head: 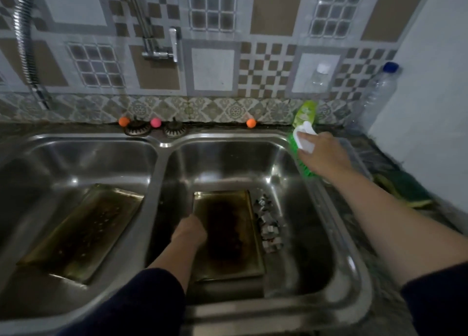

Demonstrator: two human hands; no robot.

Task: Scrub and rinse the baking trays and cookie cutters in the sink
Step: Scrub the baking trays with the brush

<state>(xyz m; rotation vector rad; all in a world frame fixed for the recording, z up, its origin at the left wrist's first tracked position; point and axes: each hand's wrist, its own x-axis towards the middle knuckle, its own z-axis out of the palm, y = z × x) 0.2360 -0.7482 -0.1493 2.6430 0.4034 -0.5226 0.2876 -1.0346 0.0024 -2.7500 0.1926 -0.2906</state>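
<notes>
Sink (336, 209): left hand (188, 230) grips tray (228, 234) edge; right hand (320, 153) grasps brush (302, 163).

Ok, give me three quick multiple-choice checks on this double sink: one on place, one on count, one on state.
1. Where do the small metal cookie cutters lie?
A. Left basin
B. Right basin, beside the tray
C. On the counter

2. How many dark, stained baking trays are there?
A. One
B. Two
C. Three

3. What does the right hand hold?
A. Nothing
B. A green-bristled scrub brush with a white handle
C. A bottle

Answers: 1 B, they sit right of the right-basin tray. 2 B, another is the left-basin tray. 3 B, fingers wrap the brush over the steel sink's rim.
</notes>
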